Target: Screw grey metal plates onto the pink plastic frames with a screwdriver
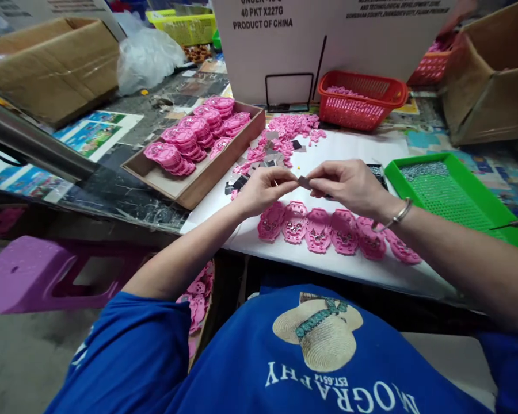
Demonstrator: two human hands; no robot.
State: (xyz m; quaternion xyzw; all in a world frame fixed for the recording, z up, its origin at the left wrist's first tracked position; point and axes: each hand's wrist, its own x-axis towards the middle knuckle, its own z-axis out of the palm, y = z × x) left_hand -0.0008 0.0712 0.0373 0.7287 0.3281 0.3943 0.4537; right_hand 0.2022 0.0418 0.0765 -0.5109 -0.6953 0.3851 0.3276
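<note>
Dark piece (304,182): held up between both hands, beyond the pink shell row (318,231).
Right hand (349,183): fingers pinched shut on the dark piece.
Left hand (263,187): fingertips brought together at its edge; whether it is gripped cannot be told.
Wooden tray (207,184): placed left of the row, filled with stacked pink shells (194,135).
Green tray (486,198): set right of the row.

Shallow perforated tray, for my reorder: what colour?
The tray is bright green, best seen in the head view.
</note>
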